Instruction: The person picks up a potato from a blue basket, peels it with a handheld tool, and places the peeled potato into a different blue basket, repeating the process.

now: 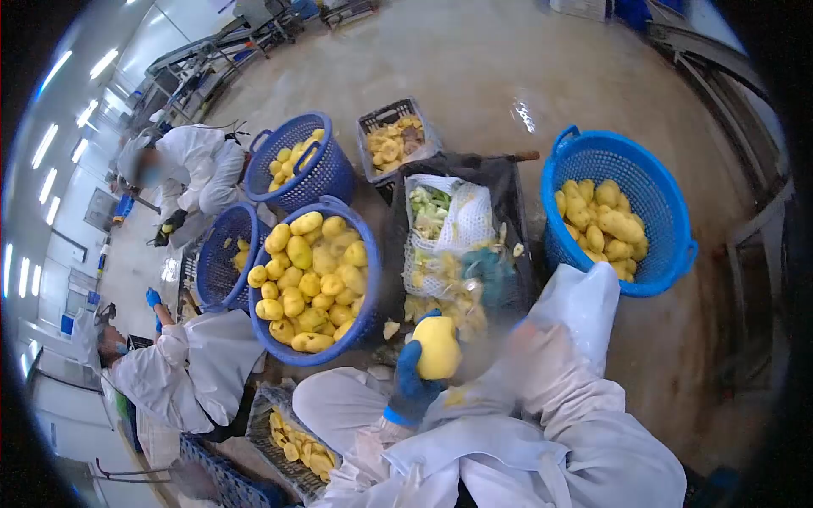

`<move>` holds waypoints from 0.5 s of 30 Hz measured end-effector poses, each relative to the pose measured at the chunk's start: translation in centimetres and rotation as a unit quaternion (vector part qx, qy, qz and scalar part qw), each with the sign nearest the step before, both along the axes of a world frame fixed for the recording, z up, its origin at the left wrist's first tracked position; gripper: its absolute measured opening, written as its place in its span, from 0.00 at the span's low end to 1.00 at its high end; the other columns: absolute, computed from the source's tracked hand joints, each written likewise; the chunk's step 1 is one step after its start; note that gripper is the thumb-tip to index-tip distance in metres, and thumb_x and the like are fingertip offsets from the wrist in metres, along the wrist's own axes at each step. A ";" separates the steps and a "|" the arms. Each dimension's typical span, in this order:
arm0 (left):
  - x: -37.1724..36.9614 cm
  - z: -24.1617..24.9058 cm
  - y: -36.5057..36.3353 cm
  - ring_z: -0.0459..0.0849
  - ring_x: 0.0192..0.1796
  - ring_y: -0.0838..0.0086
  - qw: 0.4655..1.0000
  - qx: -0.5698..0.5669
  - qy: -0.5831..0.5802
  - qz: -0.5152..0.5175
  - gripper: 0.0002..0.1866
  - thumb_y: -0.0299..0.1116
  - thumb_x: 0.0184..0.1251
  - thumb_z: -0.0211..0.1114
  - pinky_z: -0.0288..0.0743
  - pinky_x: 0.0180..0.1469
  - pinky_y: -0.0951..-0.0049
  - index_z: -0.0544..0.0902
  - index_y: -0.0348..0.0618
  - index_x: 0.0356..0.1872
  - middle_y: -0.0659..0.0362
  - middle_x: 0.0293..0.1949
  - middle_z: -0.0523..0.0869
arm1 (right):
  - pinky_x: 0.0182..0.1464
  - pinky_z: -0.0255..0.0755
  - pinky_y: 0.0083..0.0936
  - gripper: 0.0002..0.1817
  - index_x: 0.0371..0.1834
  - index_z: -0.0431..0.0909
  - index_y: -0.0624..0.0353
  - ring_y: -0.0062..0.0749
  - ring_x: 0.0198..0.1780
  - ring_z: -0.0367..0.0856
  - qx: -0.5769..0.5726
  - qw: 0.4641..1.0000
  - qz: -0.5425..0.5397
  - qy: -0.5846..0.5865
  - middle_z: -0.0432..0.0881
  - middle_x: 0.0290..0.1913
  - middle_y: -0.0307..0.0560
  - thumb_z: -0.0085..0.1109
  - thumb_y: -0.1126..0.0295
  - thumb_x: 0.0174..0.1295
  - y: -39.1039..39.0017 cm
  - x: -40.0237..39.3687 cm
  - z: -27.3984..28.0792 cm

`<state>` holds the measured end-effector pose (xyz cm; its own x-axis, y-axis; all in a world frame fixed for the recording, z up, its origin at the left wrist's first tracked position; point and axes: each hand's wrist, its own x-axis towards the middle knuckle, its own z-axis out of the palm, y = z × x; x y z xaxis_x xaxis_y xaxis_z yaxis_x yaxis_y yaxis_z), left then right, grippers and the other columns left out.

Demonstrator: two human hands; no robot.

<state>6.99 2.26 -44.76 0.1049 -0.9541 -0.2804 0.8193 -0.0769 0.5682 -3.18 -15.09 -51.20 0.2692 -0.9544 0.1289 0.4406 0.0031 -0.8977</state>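
Left hand [412, 385]: blue-gloved, fingers up, wrapped around a yellow fruit [439, 348].
Right sleeve [576, 381]: slants forward; end smeared, can't tell grip.
Fruit spot: near side of black crate [509, 199].

The yellow piece [438, 348] in the left hand [414, 388] has a smooth skin, rather matt, and the blue glove [408, 379] beneath it looks matt also. The bright blue basket [656, 190] and the violet-blue basket [370, 254] seem of hard, perforated plastic with a slight gloss. White netting [468, 218] shows a rough, open mesh. The white sleeve cover [583, 306] shines like thin plastic (it is creased), while the trouser cloth [343, 402] stays matt. The floor [423, 51] is smooth, glossy as if wet.
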 end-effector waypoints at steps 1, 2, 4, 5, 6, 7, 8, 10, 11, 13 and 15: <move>0.3 0.2 -0.1 0.77 0.58 0.63 0.999 0.001 0.045 0.009 0.33 0.51 0.64 0.58 0.74 0.57 0.57 0.65 0.48 0.67 0.54 0.58 0.76 | 0.36 0.71 0.21 0.14 0.38 0.79 0.63 0.25 0.30 0.76 0.123 0.987 0.010 -0.105 0.80 0.31 0.40 0.46 0.65 0.71 -1.0 -0.9 0.5; 0.5 0.3 0.0 0.77 0.58 0.63 0.997 0.014 0.070 0.018 0.32 0.52 0.63 0.59 0.73 0.58 0.57 0.67 0.48 0.65 0.53 0.57 0.76 | 0.37 0.72 0.21 0.14 0.39 0.79 0.62 0.24 0.30 0.77 0.097 0.988 0.049 -0.109 0.81 0.33 0.41 0.47 0.64 0.71 -0.3 -1.3 0.6; 0.4 -0.8 0.1 0.77 0.58 0.63 0.990 0.070 0.110 0.058 0.31 0.54 0.63 0.59 0.73 0.58 0.58 0.69 0.47 0.63 0.53 0.57 0.77 | 0.37 0.73 0.20 0.15 0.40 0.80 0.61 0.24 0.32 0.79 0.010 0.994 0.092 -0.064 0.82 0.35 0.43 0.47 0.62 0.71 3.1 -1.0 4.0; 0.6 -1.4 -0.5 0.77 0.58 0.63 0.985 0.091 0.128 0.074 0.31 0.54 0.63 0.59 0.73 0.58 0.58 0.69 0.47 0.62 0.53 0.57 0.77 | 0.39 0.74 0.20 0.16 0.42 0.79 0.62 0.24 0.34 0.80 -0.011 0.988 0.141 -0.069 0.82 0.37 0.44 0.45 0.61 0.72 4.4 -0.4 4.7; 0.8 -1.3 -1.0 0.77 0.57 0.61 0.981 0.055 0.185 0.025 0.30 0.54 0.63 0.60 0.72 0.60 0.59 0.71 0.47 0.60 0.52 0.56 0.77 | 0.40 0.75 0.21 0.18 0.44 0.79 0.63 0.25 0.36 0.81 -0.031 0.979 0.189 -0.074 0.83 0.39 0.45 0.43 0.60 0.72 5.6 0.1 5.3; 0.3 -1.1 -0.8 0.77 0.56 0.60 0.995 0.015 0.084 0.057 0.30 0.54 0.63 0.61 0.72 0.61 0.59 0.71 0.48 0.60 0.52 0.56 0.77 | 0.41 0.75 0.22 0.18 0.45 0.78 0.63 0.25 0.36 0.81 0.023 0.987 0.142 -0.069 0.82 0.39 0.45 0.42 0.60 0.73 4.5 0.3 3.1; -0.8 0.4 -0.5 0.77 0.56 0.60 0.995 -0.023 -0.017 0.091 0.30 0.54 0.63 0.61 0.72 0.61 0.59 0.71 0.48 0.60 0.51 0.56 0.77 | 0.42 0.75 0.24 0.19 0.45 0.77 0.64 0.26 0.37 0.81 0.080 0.990 0.096 -0.063 0.82 0.39 0.45 0.41 0.60 0.73 2.7 0.5 -1.0; 0.3 1.3 -1.0 0.76 0.58 0.59 0.984 0.066 0.150 0.069 0.30 0.54 0.62 0.61 0.70 0.62 0.58 0.72 0.48 0.60 0.51 0.56 0.77 | 0.44 0.75 0.26 0.18 0.46 0.77 0.62 0.26 0.39 0.81 0.011 0.997 0.050 -0.056 0.82 0.39 0.44 0.40 0.60 0.73 1.0 -0.9 1.1; 0.8 1.7 -1.3 0.75 0.58 0.59 0.984 0.062 0.154 0.059 0.29 0.54 0.62 0.61 0.70 0.62 0.57 0.72 0.48 0.60 0.51 0.56 0.76 | 0.45 0.75 0.27 0.18 0.46 0.76 0.62 0.26 0.40 0.81 -0.022 0.998 0.026 -0.051 0.81 0.39 0.44 0.40 0.59 0.73 0.2 -1.6 2.3; 0.7 1.9 -0.9 0.74 0.59 0.60 0.982 0.066 0.172 0.038 0.29 0.54 0.62 0.61 0.70 0.62 0.56 0.72 0.47 0.59 0.51 0.57 0.76 | 0.46 0.75 0.27 0.18 0.45 0.77 0.61 0.26 0.40 0.80 -0.034 0.995 0.065 -0.060 0.81 0.39 0.44 0.39 0.59 0.73 2.3 -1.7 5.8; 1.1 -1.2 -1.1 0.74 0.60 0.60 0.995 0.061 0.068 0.046 0.29 0.54 0.62 0.62 0.69 0.63 0.54 0.72 0.48 0.59 0.51 0.57 0.76 | 0.46 0.74 0.29 0.19 0.45 0.77 0.61 0.28 0.41 0.80 0.134 0.943 0.205 -0.227 0.81 0.40 0.45 0.38 0.59 0.74 2.6 -0.8 3.7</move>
<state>8.05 1.20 -45.91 0.1438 -0.9001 -0.4113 0.8944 -0.0596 0.4432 -4.01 -12.53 -47.49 0.5984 -0.7963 0.0885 0.6909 0.4569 -0.5603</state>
